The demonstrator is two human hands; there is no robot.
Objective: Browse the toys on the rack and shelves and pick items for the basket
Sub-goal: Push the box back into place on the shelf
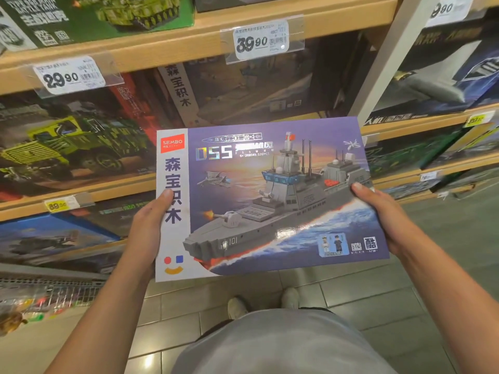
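I hold a flat purple toy box [264, 195] printed with a grey brick-built warship and the number 055, face up in front of the shelves. My left hand [147, 230] grips its left edge, thumb on the white side strip and fingers underneath. My right hand [378, 211] grips the right edge, thumb on the front. No basket is in view.
Wooden shelves [162, 49] hold other building-block boxes: a green truck box [67, 141] at left, a tank box [108, 14] above, a dark box [256, 90] behind. Price tags read 29.90 [66, 76] and 39.90 [256, 41]. A wire rack [48, 290] sits low left. My shoes stand on tiled floor [378, 292].
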